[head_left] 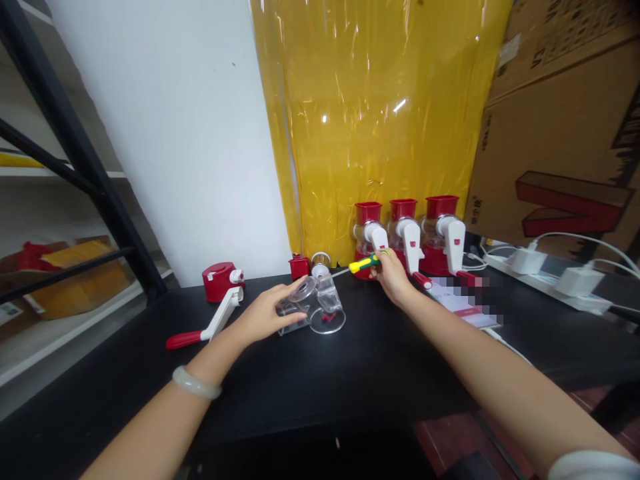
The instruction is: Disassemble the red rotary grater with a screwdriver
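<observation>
My left hand point(274, 310) curls its thumb and fingers around a clear plastic grater housing point(327, 293), which rests on the black table. Small red parts point(329, 318) show at its round clear base. In my right hand point(393, 277) is a screwdriver point(365, 263) with a yellow and green handle, held above the table and pointing left. Behind the housing stand a red hopper point(299, 267) and a metal grating drum point(321, 261). To the left sits a red grater base point(219, 283), with a white crank with a red handle point(220, 317) in front of it.
Three assembled red and white rotary graters point(411, 233) line the back right. A phone point(463, 303) with a cable lies before them, near a white power strip point(545, 280) with chargers. A large cardboard box point(560, 133) stands behind. Black-framed shelves point(75, 173) are at left.
</observation>
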Tool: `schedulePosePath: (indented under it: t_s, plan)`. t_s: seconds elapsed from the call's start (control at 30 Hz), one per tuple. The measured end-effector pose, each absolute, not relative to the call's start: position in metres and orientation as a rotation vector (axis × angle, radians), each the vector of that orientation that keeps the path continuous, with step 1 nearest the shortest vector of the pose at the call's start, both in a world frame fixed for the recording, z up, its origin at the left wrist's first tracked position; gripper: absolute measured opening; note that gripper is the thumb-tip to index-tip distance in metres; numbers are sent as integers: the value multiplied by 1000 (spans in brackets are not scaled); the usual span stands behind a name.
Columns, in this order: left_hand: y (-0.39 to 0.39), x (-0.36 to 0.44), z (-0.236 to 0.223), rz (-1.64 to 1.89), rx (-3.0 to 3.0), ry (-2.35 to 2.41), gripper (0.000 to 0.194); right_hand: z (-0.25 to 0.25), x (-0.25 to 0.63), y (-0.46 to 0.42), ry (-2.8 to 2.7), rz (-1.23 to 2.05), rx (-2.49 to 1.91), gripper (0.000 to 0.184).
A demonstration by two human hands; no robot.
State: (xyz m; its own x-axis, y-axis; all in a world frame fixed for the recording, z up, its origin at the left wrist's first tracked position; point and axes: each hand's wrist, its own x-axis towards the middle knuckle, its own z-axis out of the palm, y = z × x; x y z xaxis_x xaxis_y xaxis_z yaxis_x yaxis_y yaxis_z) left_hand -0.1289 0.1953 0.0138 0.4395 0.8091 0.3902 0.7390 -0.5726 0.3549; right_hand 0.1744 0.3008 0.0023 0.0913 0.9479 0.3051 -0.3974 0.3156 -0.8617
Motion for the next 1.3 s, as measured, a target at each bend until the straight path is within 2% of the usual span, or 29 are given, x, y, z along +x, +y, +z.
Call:
schedulePosePath:
  t_s: [0.23,0.73,1.17,1.3]
  plan:
    - [198,-131,12,793,2568,1392,78,4,174,297,-1020,1147,-716,47]
    - [197,-130,13,794,2563,1385,78,5,173,298,-963,1149,-669,32]
    - [198,-130,12,793,2551,1389,77,4,175,298,-1042,1105,-737,42]
    - [198,-131,12,788,2554,1385,77,4,176,297,-1038,1143,-734,34]
